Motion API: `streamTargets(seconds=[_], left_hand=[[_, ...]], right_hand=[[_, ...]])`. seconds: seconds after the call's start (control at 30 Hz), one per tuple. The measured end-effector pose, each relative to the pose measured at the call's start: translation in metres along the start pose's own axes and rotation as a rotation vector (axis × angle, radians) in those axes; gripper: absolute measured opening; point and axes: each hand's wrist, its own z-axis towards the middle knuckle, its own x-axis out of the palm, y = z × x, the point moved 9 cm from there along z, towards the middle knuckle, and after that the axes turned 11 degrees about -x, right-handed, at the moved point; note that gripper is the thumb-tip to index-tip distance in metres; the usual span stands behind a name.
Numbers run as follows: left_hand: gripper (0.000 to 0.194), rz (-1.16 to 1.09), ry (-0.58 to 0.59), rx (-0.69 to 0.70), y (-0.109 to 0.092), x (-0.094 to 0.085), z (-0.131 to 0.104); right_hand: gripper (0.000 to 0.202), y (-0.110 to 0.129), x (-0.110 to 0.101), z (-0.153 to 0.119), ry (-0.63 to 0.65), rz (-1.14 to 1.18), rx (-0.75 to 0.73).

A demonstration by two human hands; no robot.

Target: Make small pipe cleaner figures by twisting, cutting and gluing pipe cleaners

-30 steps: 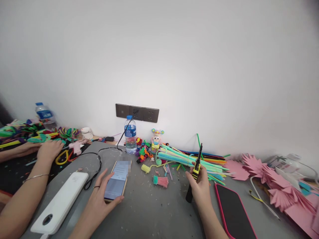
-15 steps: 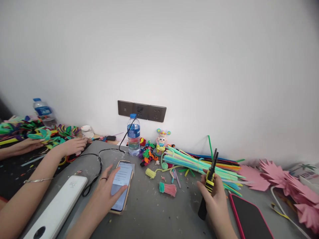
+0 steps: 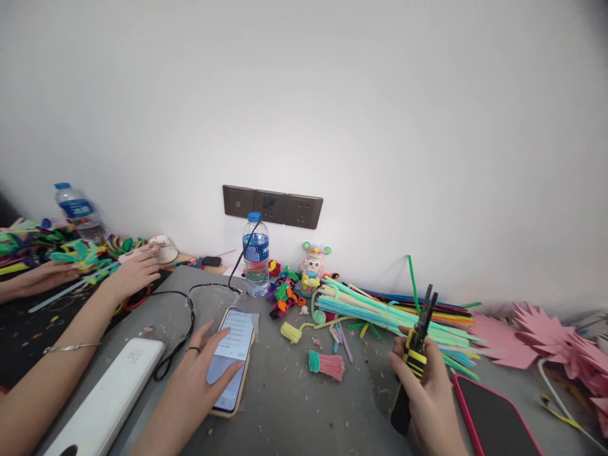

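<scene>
Left hand (image 3: 199, 377) open, fingers spread over lit smartphone (image 3: 237, 342), which lay on grey worktop (image 3: 285, 424). Right hand (image 3: 432, 377) closed around black-and-yellow two-pronged tool (image 3: 414, 361), prongs pointed up. Pipe-cleaner bundle (image 3: 380, 311) lay along back edge, beyond right hand; red-cased phone (image 3: 496, 415) just right of that hand. Pink-and-green pipe-cleaner tuft (image 3: 327, 365) lay between hands. Water bottle (image 3: 256, 256) stood upright near back edge. White power bank (image 3: 111, 392) lay toward left edge, near co-worker's bracelet-wearing arm (image 3: 61, 367).

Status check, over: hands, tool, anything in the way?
Right hand gripping black-and-yellow tool. Left hand open over lit phone. Pipe-cleaner bundle just beyond, might crowd tool.
</scene>
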Motion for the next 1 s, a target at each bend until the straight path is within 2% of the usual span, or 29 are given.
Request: streamTargets(seconds=[0.17, 0.4, 0.6, 0.8, 1.0], left_hand=[[0.041, 0.061, -0.065, -0.011, -0.01, -0.001, 0.002], [0.044, 0.155, -0.044, -0.054, -0.012, 0.005, 0.004], [0.042, 0.177, -0.055, -0.07, -0.014, 0.004, 0.004], [0.043, 0.162, -0.037, -0.063, -0.014, 0.002, 0.004], [0.039, 0.033, -0.013, -0.035, -0.002, 0.006, -0.001]], right_hand=[[0.048, 0.0, 0.001, 0.0, 0.013, 0.007, 0.009], [0.046, 0.002, 0.001, 0.001, 0.0, 0.018, 0.0], [0.046, 0.005, 0.001, 0.0, -0.01, 0.026, 0.022], [0.046, 0.003, 0.0, 0.001, -0.013, 0.033, 0.011], [0.049, 0.001, 0.001, 0.0, -0.015, 0.046, 0.03]])
